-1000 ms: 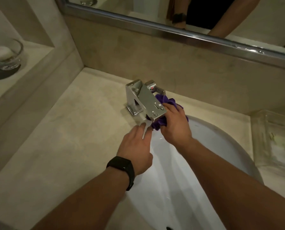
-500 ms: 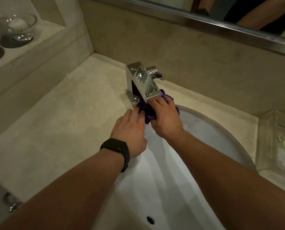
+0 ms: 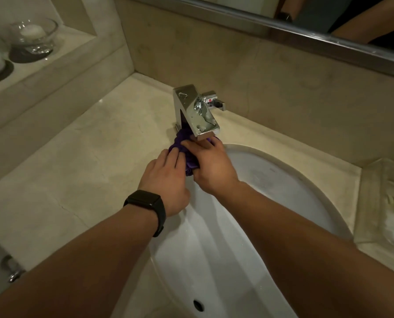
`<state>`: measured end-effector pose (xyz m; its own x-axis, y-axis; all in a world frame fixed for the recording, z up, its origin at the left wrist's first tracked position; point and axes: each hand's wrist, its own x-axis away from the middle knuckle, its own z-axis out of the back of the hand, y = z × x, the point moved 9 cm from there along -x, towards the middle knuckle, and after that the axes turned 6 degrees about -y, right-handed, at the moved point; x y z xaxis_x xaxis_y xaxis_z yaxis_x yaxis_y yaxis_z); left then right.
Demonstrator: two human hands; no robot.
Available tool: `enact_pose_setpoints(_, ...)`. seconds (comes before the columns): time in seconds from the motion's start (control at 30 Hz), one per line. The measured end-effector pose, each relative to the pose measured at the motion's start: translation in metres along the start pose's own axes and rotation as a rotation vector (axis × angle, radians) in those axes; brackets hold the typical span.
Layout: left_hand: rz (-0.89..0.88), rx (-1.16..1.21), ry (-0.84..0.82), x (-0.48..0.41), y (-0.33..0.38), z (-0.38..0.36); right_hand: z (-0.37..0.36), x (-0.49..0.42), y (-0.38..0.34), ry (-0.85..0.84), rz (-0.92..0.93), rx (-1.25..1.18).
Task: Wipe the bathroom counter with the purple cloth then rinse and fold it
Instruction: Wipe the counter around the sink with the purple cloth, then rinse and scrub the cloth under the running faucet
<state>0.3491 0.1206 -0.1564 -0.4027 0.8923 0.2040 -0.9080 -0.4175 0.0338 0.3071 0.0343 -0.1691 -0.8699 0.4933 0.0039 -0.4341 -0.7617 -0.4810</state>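
Head view: both forearms enter from lower frame and converge over white sink (image 3: 283,184) at centre. Black watch (image 3: 145,204) on left wrist. Left hand (image 3: 166,180) knuckles up, fingers curled onto purple cloth (image 3: 180,145). Right hand (image 3: 213,167) fingers wrapped round same cloth, which is bunched just under spout of chrome faucet (image 3: 197,111). Beige counter (image 3: 77,171) at left. Glass bowl (image 3: 33,35) on shelf, upper left.

You've got beige stone wall (image 3: 237,72) across top of frame, steel-edged mirror (image 3: 352,17) upper right, recessed shelf (image 3: 60,51) upper left, glass bowl (image 3: 34,36) on it, dim warm light.
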Motion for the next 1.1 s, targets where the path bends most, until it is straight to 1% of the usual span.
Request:
enact_pose_setpoints(0.1, 0.017, -0.015, -0.009, 0.010, -0.008, 0.000, -0.014, -0.001, -0.011, -0.033, 0.049, 0.011)
enact_pose_setpoints(0.23, 0.031, -0.019, -0.047, 0.017, -0.014, -0.003, -0.019, -0.001, -0.018, -0.016, 0.086, 0.030)
enact_pose_setpoints(0.33, -0.037, 0.016, -0.052, 0.014, -0.004, -0.001, -0.008, 0.002, -0.004, -0.037, 0.115, 0.113)
enact_pose_setpoints(0.37, -0.072, 0.020, -0.058, 0.012, 0.002, -0.001, 0.002, 0.004, 0.007, -0.024, 0.099, 0.127)
enact_pose_setpoints(0.43, -0.127, 0.027, -0.068, 0.009, 0.013, -0.001, 0.024, 0.014, 0.039, -0.008, -0.001, 0.165)
enact_pose_setpoints(0.53, -0.136, 0.067, -0.071, 0.004, 0.025, 0.001, 0.043, 0.040, 0.078, 0.007, -0.147, 0.204)
enact_pose_setpoints(0.63, -0.139, 0.047, -0.054, 0.003, 0.033, 0.002, 0.039, 0.056, 0.083, 0.037, -0.229, 0.218)
enact_pose_setpoints(0.7, -0.146, 0.036, -0.035, 0.004, 0.037, 0.005, 0.031, 0.057, 0.080, 0.057, -0.293, 0.167)
enact_pose_setpoints(0.73, -0.148, 0.046, -0.023, 0.005, 0.038, 0.008, 0.025, 0.056, 0.074, 0.061, -0.292, 0.142)
enact_pose_setpoints(0.8, -0.148, 0.082, 0.001, 0.008, 0.036, 0.011, 0.006, 0.049, 0.055, 0.028, -0.182, 0.120)
enact_pose_setpoints(0.87, -0.144, 0.111, -0.005, 0.010, 0.030, 0.009, -0.021, 0.046, 0.037, -0.094, -0.068, 0.108)
enact_pose_setpoints(0.93, -0.129, 0.124, -0.035, 0.009, 0.024, 0.002, -0.042, 0.050, 0.034, -0.221, -0.076, 0.095)
enact_pose_setpoints(0.97, -0.121, 0.127, -0.052, 0.009, 0.021, -0.001, -0.047, 0.054, 0.036, -0.248, -0.099, 0.088)
enact_pose_setpoints(1.1, -0.117, 0.120, -0.078, 0.005, 0.022, -0.007, -0.045, 0.063, 0.044, -0.227, -0.129, 0.078)
